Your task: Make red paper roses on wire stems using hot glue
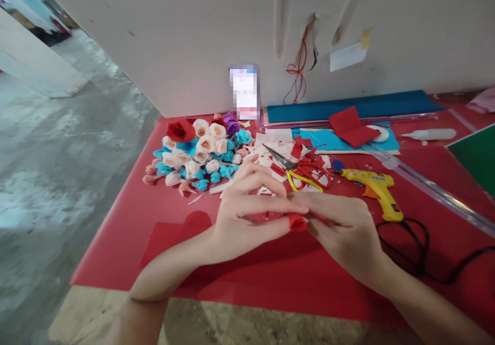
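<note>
Between my fingertips is a small rolled red paper flower (297, 223), its spiral end turned toward me. My left hand (253, 206) pinches it from the left, thumb below and index finger above, with the other fingers loosely spread. From the right, my right hand (340, 226) closes thumb and fingers on it. Just beyond the hands lie yellow-handled scissors (303, 181) and a red-handled pair (319, 172) among paper scraps. Cut red paper pieces (166, 239) rest on the table by my left forearm.
Paper flowers (204, 144) in white, blue, red and purple are heaped at the back left. A yellow glue gun (373, 185) with a black cord lies right, near a white bottle (429, 134). A phone (245, 92) leans on the wall. The red table (116, 242) ends at left.
</note>
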Demonstrator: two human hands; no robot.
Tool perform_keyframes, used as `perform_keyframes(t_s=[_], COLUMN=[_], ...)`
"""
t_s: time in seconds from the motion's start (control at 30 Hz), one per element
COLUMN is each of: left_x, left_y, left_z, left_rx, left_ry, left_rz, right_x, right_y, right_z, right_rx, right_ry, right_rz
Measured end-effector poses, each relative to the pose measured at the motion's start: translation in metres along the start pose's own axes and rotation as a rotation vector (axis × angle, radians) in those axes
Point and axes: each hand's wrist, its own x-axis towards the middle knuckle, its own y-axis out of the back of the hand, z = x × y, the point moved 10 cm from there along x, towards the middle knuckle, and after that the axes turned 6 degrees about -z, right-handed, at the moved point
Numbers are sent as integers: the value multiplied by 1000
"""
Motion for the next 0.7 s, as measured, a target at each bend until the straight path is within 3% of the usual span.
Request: perform_keyframes(t_s=[0.4, 0.7], left_x=[-3, 0], left_y=[-6, -10], left_z=[-17, -25], left_rx=[-276, -261], left_ry=[106, 147], left_rz=[-62, -87], right_x=[-4, 0], right_y=[0, 1], right_z=[-3, -1], right_rx=[0, 9], right_ry=[-6, 21], right_rz=[-51, -39])
